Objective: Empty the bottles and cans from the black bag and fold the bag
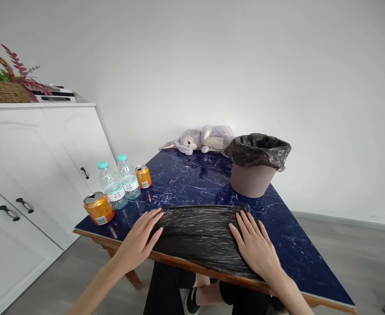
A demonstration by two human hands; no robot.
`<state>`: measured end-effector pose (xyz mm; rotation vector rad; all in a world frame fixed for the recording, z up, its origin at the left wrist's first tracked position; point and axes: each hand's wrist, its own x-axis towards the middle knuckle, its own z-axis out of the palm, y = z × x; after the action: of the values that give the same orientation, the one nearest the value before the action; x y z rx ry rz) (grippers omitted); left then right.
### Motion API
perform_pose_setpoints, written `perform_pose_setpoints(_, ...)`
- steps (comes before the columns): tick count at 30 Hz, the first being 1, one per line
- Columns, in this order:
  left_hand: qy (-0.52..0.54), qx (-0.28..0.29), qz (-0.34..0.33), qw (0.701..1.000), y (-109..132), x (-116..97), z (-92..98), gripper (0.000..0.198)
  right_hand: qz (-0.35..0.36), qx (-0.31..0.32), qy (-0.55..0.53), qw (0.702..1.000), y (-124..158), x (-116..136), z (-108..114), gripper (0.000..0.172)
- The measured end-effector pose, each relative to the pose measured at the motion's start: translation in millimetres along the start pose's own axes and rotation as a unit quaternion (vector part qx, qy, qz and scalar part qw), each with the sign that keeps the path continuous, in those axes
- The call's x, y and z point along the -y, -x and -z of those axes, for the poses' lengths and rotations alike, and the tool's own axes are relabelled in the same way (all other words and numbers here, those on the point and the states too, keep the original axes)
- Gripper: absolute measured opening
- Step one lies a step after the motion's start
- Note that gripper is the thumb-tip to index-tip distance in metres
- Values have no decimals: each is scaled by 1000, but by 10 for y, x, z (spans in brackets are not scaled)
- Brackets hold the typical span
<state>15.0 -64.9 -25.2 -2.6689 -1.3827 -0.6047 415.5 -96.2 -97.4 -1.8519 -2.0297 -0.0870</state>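
Note:
A black plastic garbage bag (195, 238) lies spread flat along the front edge of the blue marbled table (297, 253). Fine creases run across its surface. On its left end rests my left hand (143, 236), palm down with the fingers stretched out. My right hand (253, 240) lies flat on the right end, fingers spread. Neither hand grips anything. The far edge of the bag reaches just past my fingertips, and its near edge meets the wooden table rim.
At the left stand two clear bottles (112, 186) with teal caps and two orange cans (99, 208). A bin (253, 179) lined with a black bag stands at the right. Behind lies a grey plush rabbit (202, 139). A white cabinet (34, 162) is beside the table.

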Motion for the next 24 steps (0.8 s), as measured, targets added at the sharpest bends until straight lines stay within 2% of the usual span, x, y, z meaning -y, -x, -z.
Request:
perform_pose_setpoints(2, 0, 18, -14, 1000, 120, 79, 73, 57, -2, 6, -8, 1000, -53, -69, -15, 69)
perform_pose_setpoints(4, -8, 36, -35, 999, 231, 161, 138, 68, -20, 3, -27, 999, -105, -109, 12, 72)
perform_pose_setpoints(6, -19, 25, -51, 998, 316, 228, 187, 82, -36, -27, -50, 998, -125, -53, 105, 73)
perform_pose_setpoints(7, -24, 10, -58, 998, 345, 249, 207, 82, -30, -46, -62, 997, -113, 28, 176, 72)
perform_pose_setpoints(9, -22, -28, -76, 996, 370, 247, 254, 59, 22, -70, -92, 993, -41, 298, 343, 73)
perform_pose_setpoints(11, -4, -63, -105, 993, 349, 158, 340, 34, 117, -45, -133, 983, 79, 681, 489, 73)
perform_pose_setpoints(13, 17, -84, -142, 986, 284, -32, 485, 38, 180, -17, -174, 968, 200, 1104, 567, 91)
perform_pose_setpoints(15, 27, -101, -174, 979, 185, -299, 678, 38, 218, -4, -227, 949, 283, 1489, 575, 114)
perform_pose_setpoints(16, 27, -109, -192, 975, 128, -445, 781, 37, 225, -4, -258, 940, 303, 1649, 570, 119)
perform_pose_setpoints(18, 18, -132, -223, 966, 14, -721, 967, 34, 205, -17, -334, 920, 301, 1886, 579, 111)
perform_pose_setpoints(20, 12, -173, -242, 955, -87, -938, 1092, 28, 168, -27, -435, 884, 256, 2009, 655, 86)
perform_pose_setpoints(22, 15, -229, -233, 945, -162, -1077, 1129, 28, 128, -10, -548, 827, 193, 2035, 794, 57)
perform_pose_setpoints(24, 29, -284, -195, 938, -206, -1150, 1074, 34, 36, 11, -644, 764, 131, 1989, 947, 43)
